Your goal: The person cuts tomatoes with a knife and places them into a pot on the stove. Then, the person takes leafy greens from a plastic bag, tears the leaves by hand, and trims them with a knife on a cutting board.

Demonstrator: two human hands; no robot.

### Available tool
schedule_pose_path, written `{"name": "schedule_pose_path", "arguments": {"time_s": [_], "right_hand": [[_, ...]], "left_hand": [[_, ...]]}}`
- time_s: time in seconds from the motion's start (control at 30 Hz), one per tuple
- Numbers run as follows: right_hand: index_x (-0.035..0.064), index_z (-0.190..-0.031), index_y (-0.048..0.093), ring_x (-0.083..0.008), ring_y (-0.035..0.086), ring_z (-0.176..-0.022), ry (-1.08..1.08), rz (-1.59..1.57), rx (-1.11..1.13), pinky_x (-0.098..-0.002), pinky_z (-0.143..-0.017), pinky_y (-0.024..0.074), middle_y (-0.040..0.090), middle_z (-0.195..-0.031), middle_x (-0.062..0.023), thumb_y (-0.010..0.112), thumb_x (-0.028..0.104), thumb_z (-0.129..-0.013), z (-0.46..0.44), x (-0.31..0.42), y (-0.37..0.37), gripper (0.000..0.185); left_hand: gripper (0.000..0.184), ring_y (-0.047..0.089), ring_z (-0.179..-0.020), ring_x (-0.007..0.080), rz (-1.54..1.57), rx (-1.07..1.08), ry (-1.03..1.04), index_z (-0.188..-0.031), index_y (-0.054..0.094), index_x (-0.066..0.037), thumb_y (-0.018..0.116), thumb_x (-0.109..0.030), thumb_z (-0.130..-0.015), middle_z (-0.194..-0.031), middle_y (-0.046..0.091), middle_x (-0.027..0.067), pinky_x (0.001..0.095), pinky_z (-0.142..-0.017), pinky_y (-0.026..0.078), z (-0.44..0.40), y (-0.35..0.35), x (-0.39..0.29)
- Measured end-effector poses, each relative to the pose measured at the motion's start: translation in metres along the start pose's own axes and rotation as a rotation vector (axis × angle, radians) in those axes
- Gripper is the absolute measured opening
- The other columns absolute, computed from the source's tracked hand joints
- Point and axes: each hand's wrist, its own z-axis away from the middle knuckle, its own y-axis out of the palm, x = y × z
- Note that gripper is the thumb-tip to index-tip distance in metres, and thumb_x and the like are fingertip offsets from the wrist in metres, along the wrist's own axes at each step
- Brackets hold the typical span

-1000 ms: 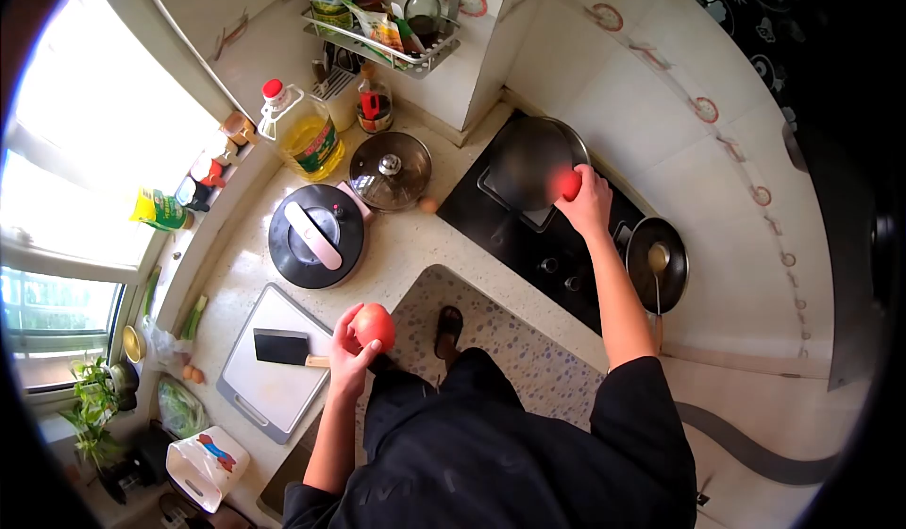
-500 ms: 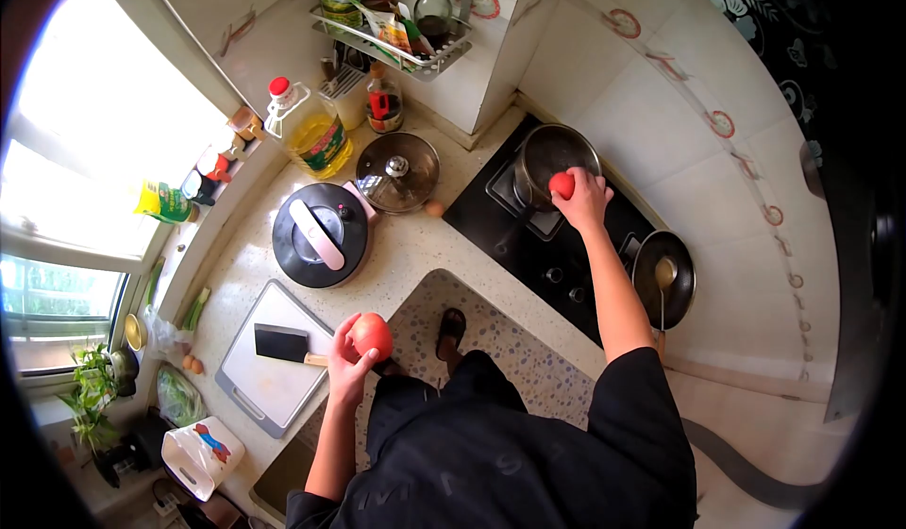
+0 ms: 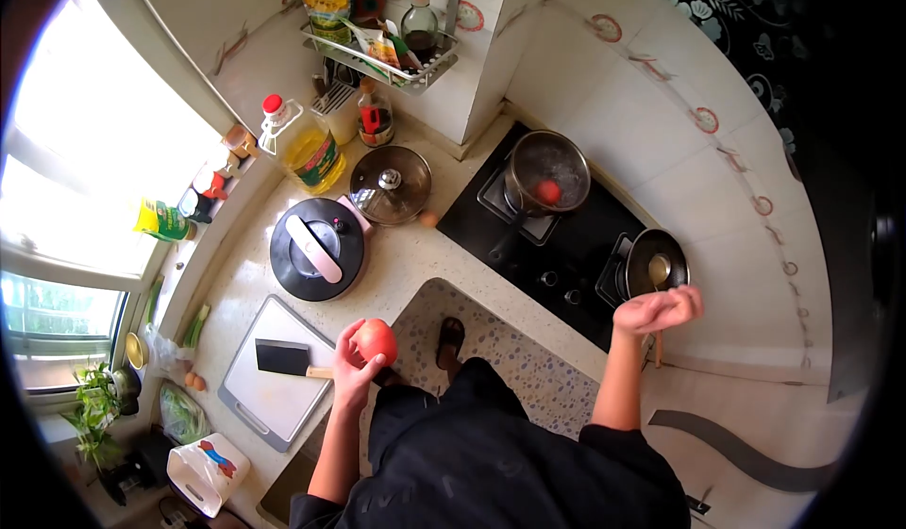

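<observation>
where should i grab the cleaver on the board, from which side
By the wooden handle, probably from the right: the cleaver lies flat on the cutting board, blade to the left, handle pointing toward the left hand. That hand holds a tomato, so the right hand, seemingly empty, may suit better.

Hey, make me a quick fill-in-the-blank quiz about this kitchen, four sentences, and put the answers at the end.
1. One tomato is held in the person's ____ hand.
2. Counting the other tomato inside the pot, the tomatoes in view number ____.
3. The cleaver lies on the cutting ____.
4. The cap of the oil bottle is coloured ____.

Missing words: left; two; board; red.
</observation>
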Motion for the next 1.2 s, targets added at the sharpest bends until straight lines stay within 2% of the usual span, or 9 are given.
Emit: {"name": "schedule_pose_path", "arguments": {"time_s": [0.07, 0.17, 0.23, 0.37, 0.47, 0.57, 0.87, 1.07, 1.2], "right_hand": [[0.0047, -0.098, 0.048, -0.0275, 0.044, -0.101, 0.048, 0.065, 0.148, -0.0407, -0.09, 0.0373, 0.045, -0.107, -0.015, 0.055, 0.03, -0.098, 0.005, 0.036, -0.012, 0.026], [0.0069, -0.09, 0.054, -0.0274, 0.051, -0.093, 0.153, -0.064, 0.368, -0.0412, -0.083, 0.0404, 0.055, -0.098, -0.0112, 0.065, 0.01, -0.092, 0.034, 0.079, -0.018, 0.011], [0.0079, -0.09, 0.057, -0.0273, 0.052, -0.087, 0.156, -0.087, 0.466, -0.0393, -0.082, 0.0411, 0.056, -0.092, -0.0089, 0.066, 0.008, -0.09, 0.03, 0.103, -0.018, 0.009], [0.0061, -0.117, 0.071, -0.0346, 0.065, -0.106, 0.404, -0.524, 0.882, -0.0459, -0.093, 0.049, 0.069, -0.113, -0.0129, 0.077, 0.007, -0.082, 0.053, 0.177, -0.015, 0.036], [0.0078, -0.134, 0.065, -0.0381, 0.061, -0.124, 0.424, -0.673, 1.063, -0.0475, -0.106, 0.0504, 0.063, -0.135, -0.0174, 0.081, 0.014, -0.076, 0.057, 0.195, -0.016, 0.06], [0.0075, -0.137, 0.061, -0.0323, 0.064, -0.12, 0.383, -0.688, 1.12, -0.0439, -0.104, 0.0516, 0.06, -0.138, -0.0136, 0.085, 0.016, -0.078, 0.065, 0.196, -0.012, 0.064], [0.0089, -0.146, 0.055, -0.0367, 0.061, -0.127, 0.434, -0.593, 1.124, -0.0444, -0.104, 0.0545, 0.056, -0.14, -0.0183, 0.09, 0.013, -0.07, 0.077, 0.184, -0.009, 0.084], [0.006, -0.146, 0.053, -0.0396, 0.061, -0.124, 0.399, -0.536, 1.037, -0.0467, -0.104, 0.0544, 0.056, -0.139, -0.0205, 0.088, 0.01, -0.069, 0.075, 0.178, -0.003, 0.084], [0.0025, -0.141, 0.055, -0.0401, 0.063, -0.12, 0.442, -0.554, 0.997, -0.0465, -0.101, 0.0548, 0.059, -0.134, -0.0211, 0.087, 0.01, -0.069, 0.061, 0.164, 0.006, 0.079]], "left_hand": [[0.085, 0.064, -0.118, 0.0257, -0.007, 0.021, 0.019, -0.151, 0.043, -0.007, 0.09, -0.016, -0.08, -0.131, 0.059, 0.0136, 0.0401, -0.099, 0.057, -0.003, 0.006, -0.002], [0.087, 0.065, -0.116, 0.0253, -0.029, 0.064, 0.019, -0.15, 0.044, -0.007, 0.092, -0.016, -0.078, -0.132, 0.057, 0.012, 0.0395, -0.098, 0.057, -0.007, 0.016, -0.008], [0.087, 0.065, -0.116, 0.0249, -0.054, 0.102, 0.021, -0.149, 0.045, -0.007, 0.093, -0.015, -0.077, -0.133, 0.056, 0.011, 0.0386, -0.097, 0.058, -0.011, 0.028, -0.01], [0.086, 0.067, -0.116, 0.0244, -0.06, 0.176, -0.007, -0.149, 0.046, -0.006, 0.093, -0.008, -0.076, -0.137, 0.054, 0.0106, 0.036, -0.097, 0.058, -0.017, 0.05, -0.017], [0.086, 0.066, -0.118, 0.0239, -0.07, 0.229, -0.029, -0.149, 0.047, -0.005, 0.092, -0.008, -0.076, -0.141, 0.053, 0.0115, 0.0363, -0.099, 0.057, -0.019, 0.064, -0.022], [0.087, 0.064, -0.122, 0.0233, -0.086, 0.254, -0.014, -0.151, 0.048, -0.005, 0.092, -0.009, -0.076, -0.143, 0.05, 0.0122, 0.0367, -0.1, 0.057, -0.02, 0.077, -0.015], [0.086, 0.057, -0.123, 0.0264, -0.464, 0.23, 0.26, -0.151, 0.052, -0.01, 0.093, -0.013, -0.075, -0.131, 0.043, 0.013, 0.0388, -0.097, 0.062, -0.027, 0.11, -0.01], [0.084, 0.058, -0.117, 0.0281, -0.558, 0.211, 0.319, -0.149, 0.054, -0.013, 0.093, -0.012, -0.074, -0.13, 0.042, 0.0149, 0.0371, -0.092, 0.064, -0.028, 0.132, -0.011], [0.078, 0.059, -0.117, 0.0272, -0.639, 0.257, 0.426, -0.152, 0.052, -0.012, 0.087, -0.012, -0.082, -0.133, 0.042, 0.0152, 0.037, -0.095, 0.062, -0.032, 0.139, -0.017]]}}
